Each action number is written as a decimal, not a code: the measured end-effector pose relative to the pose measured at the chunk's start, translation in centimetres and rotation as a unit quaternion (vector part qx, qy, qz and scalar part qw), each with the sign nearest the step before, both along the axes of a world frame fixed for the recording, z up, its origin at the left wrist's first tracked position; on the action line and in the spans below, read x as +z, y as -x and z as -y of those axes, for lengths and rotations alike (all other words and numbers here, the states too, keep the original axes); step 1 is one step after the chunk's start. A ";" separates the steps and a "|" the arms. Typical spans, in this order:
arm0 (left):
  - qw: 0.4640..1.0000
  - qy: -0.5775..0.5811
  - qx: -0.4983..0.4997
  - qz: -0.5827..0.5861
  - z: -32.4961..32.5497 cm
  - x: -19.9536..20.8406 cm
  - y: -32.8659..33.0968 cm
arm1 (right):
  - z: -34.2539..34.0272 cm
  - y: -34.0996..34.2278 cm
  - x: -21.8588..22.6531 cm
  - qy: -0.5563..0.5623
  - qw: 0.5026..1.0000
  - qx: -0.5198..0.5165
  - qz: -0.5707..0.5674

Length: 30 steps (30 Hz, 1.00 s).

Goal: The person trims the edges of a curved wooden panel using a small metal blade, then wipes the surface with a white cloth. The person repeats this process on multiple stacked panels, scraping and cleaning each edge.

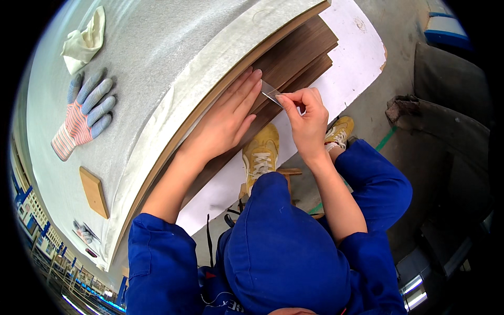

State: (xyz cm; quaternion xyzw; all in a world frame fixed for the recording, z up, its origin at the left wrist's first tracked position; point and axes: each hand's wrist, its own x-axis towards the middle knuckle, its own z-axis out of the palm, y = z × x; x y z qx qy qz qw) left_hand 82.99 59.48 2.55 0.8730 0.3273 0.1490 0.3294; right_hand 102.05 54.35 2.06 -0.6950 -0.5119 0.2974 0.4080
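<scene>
My left hand (226, 121) lies flat with its fingers stretched out along the dark brown wooden boards (294, 50), close to the light cloth-covered edge. Between the thumb and fingers of my right hand (307, 118) is pinched a thin clear strip (271, 96) with a bright edge, which looks like film. Its far end reaches the board beside my left fingertips, and I cannot tell whether it is stuck there. Several boards lie stacked with their ends stepped.
On the grey cloth-covered surface at left lie a striped work glove (86, 113), a crumpled white cloth (84, 42) and a small wooden block (94, 192). A white panel (357, 52) lies under the boards. Dark curved pieces (446, 121) stand at right, near my yellow shoes (261, 152).
</scene>
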 end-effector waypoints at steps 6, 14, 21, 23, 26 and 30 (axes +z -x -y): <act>1.000 -0.003 0.000 -0.011 0.2 0.1 0.4 | 0.3 0.2 -0.4 0.000 1.000 0.002 -0.020; 0.999 -0.001 0.001 -0.037 0.8 0.6 1.2 | 0.7 0.8 -0.2 0.011 1.000 0.016 -0.021; 0.999 -0.006 0.004 -0.050 1.2 0.7 1.5 | 1.0 0.9 -0.6 0.015 0.999 0.024 -0.027; 0.999 0.000 0.004 -0.043 1.3 0.7 1.7 | 1.2 1.2 -0.5 0.017 0.999 0.023 -0.028; 0.999 -0.001 0.006 -0.045 1.6 0.9 2.2 | 1.4 1.6 -0.4 0.015 0.999 0.031 -0.032; 0.999 0.005 0.004 -0.050 1.8 0.7 2.5 | 1.6 1.9 -0.5 0.017 0.999 0.034 -0.035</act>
